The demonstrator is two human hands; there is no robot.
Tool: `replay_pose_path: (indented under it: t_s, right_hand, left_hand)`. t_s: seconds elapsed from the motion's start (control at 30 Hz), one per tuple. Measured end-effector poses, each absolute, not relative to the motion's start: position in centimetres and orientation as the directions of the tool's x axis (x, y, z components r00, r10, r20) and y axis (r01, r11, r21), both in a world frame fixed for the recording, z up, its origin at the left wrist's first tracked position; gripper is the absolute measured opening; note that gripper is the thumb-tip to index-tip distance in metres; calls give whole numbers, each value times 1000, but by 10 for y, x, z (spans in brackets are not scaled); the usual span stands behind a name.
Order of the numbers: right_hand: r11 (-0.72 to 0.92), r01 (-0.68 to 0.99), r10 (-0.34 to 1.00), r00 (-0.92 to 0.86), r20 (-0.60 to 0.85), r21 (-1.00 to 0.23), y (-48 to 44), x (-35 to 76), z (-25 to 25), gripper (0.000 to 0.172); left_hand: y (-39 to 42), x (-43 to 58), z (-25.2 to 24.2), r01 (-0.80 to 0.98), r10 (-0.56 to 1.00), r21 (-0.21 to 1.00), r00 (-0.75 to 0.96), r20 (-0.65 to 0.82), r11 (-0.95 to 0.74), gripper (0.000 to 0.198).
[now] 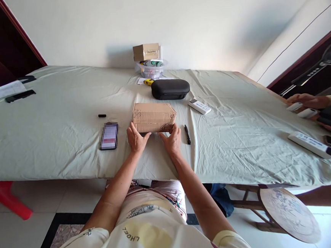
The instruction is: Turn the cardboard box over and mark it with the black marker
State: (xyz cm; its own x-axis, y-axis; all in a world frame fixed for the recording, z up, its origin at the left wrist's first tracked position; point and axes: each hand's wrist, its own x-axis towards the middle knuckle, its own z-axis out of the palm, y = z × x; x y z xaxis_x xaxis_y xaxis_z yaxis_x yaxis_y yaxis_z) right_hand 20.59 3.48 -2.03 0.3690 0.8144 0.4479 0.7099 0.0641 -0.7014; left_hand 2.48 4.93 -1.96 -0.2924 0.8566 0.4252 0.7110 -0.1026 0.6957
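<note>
Box [154,115], creased brown cardboard with dark scribbles, is at the cloth-draped, wrinkled desk [70,146], between one flat phone [109,136] and one slim black pen [187,134]. Both grips are clamped on it: left hand [136,138] at one near corner, right hand [171,139] at the other. Beyond it: one smooth, rounded case [170,89] and one clear plastic tub [152,71] topped by one angular carton [146,52].

Shirt [154,237] reads "LHOEL"; lettering [142,210] above unclear.
</note>
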Motion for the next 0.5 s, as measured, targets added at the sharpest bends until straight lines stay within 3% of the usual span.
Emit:
replay_pose_path:
  t_s: [0.13, 0.3, 0.5]
  right_hand:
    - [-45, 743, 827, 402, 392, -668, 29, 198, -12, 103]
    - [-85, 777, 826, 405, 391, -624, 26, 199, -7, 94]
    - [8, 768, 834, 349, 428, -641, 31, 205, -16, 84]
  left_hand:
    - [45, 29, -14, 720, 857, 689, -304, 416, -80, 116]
    - [45, 31, -14, 689, 862, 718, -305, 405, -94, 118]
    - [50, 28, -22, 652, 861, 750, -313, 400, -111, 108]
